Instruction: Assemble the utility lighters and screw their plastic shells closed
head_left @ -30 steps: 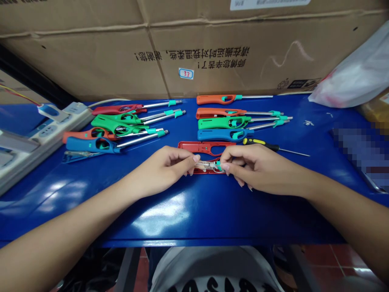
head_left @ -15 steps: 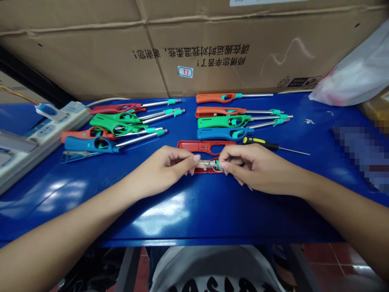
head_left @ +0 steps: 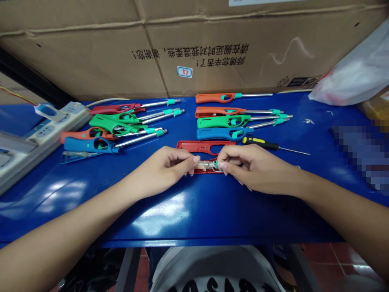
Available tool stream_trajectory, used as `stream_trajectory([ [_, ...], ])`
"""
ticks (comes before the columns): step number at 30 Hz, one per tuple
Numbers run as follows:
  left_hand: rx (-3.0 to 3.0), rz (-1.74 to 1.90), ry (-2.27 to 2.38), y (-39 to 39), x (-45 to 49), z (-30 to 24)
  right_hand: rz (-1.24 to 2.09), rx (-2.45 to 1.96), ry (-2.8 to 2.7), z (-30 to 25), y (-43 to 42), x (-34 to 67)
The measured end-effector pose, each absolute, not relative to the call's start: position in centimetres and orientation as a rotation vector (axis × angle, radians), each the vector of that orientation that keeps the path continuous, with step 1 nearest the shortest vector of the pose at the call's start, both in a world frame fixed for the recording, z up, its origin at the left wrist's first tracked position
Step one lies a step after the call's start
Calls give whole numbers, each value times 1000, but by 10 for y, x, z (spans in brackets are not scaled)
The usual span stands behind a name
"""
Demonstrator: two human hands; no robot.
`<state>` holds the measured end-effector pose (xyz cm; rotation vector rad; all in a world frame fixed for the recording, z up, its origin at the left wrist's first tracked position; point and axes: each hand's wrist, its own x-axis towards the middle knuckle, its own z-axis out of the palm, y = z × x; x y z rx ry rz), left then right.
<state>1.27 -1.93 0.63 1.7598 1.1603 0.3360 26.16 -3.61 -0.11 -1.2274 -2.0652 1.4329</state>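
left hand (head_left: 179, 162) is going in with thumb and forefinger, and they are gripping one end of a clear cartridge (head_left: 207, 164)! across from it, the right hand (head_left: 243, 168) is pinching a small teal piece (head_left: 216, 164) at the cartridge's other end, its remaining fingers curling in underneath. and where is that cartridge sitting? it is lying level between the two sets of fingertips, right over a red handle half (head_left: 209, 171), which the hands are partly covering. just beyond, a second red shell (head_left: 199, 146) is resting on the blue table (head_left: 188, 219), its hollow side showing. a black-and-yellow screwdriver (head_left: 263, 143) is lying beyond the right hand, shaft pointing right. further back, a blue lighter (head_left: 209, 134), a green lighter (head_left: 212, 122) and two orange lighters (head_left: 209, 98) are lining up, while over on the left more coloured lighters (head_left: 88, 144) are lying beside a white power strip (head_left: 33, 152).
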Motion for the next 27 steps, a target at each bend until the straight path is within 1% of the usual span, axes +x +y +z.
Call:
stream_trajectory([
  [27, 1741, 361, 1161, -21, 13, 6, 1460, -1235, -2054, -2, -35, 262],
])
